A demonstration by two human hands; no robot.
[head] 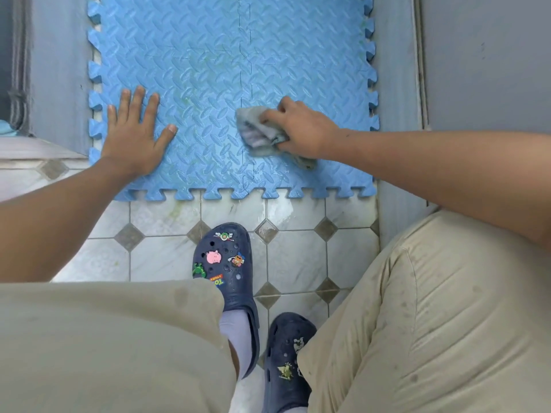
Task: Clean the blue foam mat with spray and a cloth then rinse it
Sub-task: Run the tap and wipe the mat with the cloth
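While the blue foam mat (208, 84) lies flat on the tiled floor (167, 257), its toothed near edge just ahead of the person's feet, the left hand (134, 138) presses on it palm down near the near-left corner, its grip spread wide and holding nothing. The right hand (301, 129) has its grip closed around a bunched grey cloth (259, 132), which touches the mat just right of the seam (247, 84) where two interlocking pieces join, toward the near-right part of the mat. This looks like the wiping step; rinsing is not yet done, and no spray bottle is in view. Faint greenish marks show near the mat's middle and along its far-right edge, so a wipe that stays near the seam would likely leave them behind. A hard stroke across the seam could pull the tabs apart, and if the left hand lifts, the light mat may slide on the floor, which looks damp in places. The mat fills most of a narrow strip between grey walls (477, 61) on both sides, with a raised ledge (26, 150) at the left, leaving little room to swing the arm sideways. Dark clogs (226, 263) and bent knees in beige trousers (432, 308) crowd the near edge, limiting the reach to the far end.
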